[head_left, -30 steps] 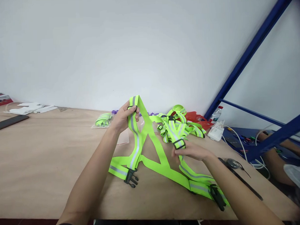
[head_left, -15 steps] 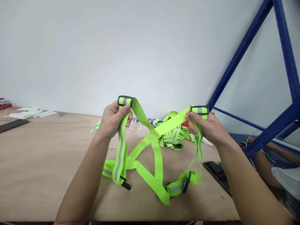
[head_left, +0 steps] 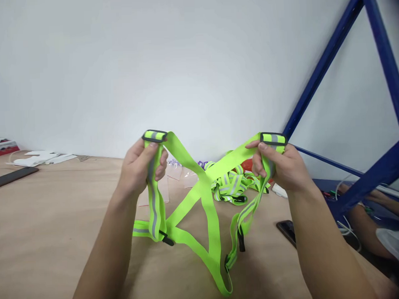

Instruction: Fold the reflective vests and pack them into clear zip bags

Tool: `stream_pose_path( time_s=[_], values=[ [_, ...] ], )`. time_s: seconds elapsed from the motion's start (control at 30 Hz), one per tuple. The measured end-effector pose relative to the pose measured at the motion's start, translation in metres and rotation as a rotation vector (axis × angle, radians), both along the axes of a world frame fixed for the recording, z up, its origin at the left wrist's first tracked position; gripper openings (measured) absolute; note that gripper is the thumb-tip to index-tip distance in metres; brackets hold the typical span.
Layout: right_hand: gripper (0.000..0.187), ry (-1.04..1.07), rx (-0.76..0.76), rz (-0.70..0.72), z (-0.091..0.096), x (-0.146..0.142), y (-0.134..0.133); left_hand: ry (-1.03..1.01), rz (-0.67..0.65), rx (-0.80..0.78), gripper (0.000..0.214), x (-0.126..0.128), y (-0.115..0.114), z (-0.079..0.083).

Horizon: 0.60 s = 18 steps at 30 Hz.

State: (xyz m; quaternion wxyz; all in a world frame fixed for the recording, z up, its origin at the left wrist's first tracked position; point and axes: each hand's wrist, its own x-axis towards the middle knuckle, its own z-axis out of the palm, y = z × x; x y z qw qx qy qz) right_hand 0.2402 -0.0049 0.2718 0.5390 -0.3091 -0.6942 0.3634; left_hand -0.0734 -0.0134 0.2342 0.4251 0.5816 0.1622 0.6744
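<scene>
A neon-yellow reflective harness (head_left: 205, 184) of elastic straps with grey stripes hangs between my two hands, its straps crossing in the middle. My left hand (head_left: 143, 166) is closed around one shoulder strap, thumb just under its black slide buckle (head_left: 155, 136). On the other side, my right hand (head_left: 276, 162) pinches the second strap below a matching slide buckle (head_left: 273, 139); its index finger points inward along the band. Black clips (head_left: 167, 239) dangle from the lower straps, which hang close over the table. Part of the left waist strap is hidden behind my forearm.
Behind the harness lies a heap of similar reflective straps (head_left: 231, 185) beside clear plastic bags (head_left: 189, 178). A phone (head_left: 286, 231) is by my right forearm. White sheets (head_left: 44, 158) and a dark flat bar (head_left: 13, 177) lie left. Blue metal frame (head_left: 367, 174) at right; another person's arm (head_left: 362, 222) beyond it.
My hands have moved farther apart, stretching the upper straps wider. The right lower strap has swung inward and hangs lower. The view has shifted slightly.
</scene>
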Motion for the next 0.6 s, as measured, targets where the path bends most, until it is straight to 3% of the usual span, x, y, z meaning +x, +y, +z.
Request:
stream_pose_path(
  time_s=[0.23, 0.33, 0.47, 0.6],
  values=[
    [0.029, -0.231, -0.144, 0.166, 0.024, 0.016, -0.017, -0.038, 0.067, 0.063, 0.023, -0.01, -0.019, 0.019],
    [0.025, -0.248, 0.018, 0.032, 0.029, 0.022, -0.025, 0.008, 0.085, 0.076, 0.026, -0.01, -0.031, 0.034],
    [0.016, -0.087, 0.28, -0.16, 0.032, 0.023, -0.041, 0.041, 0.131, 0.117, 0.022, -0.008, -0.054, 0.053],
    [0.013, 0.018, 0.361, -0.184, 0.036, 0.018, -0.06, 0.068, 0.172, 0.186, 0.014, -0.007, -0.076, 0.064]
  ],
)
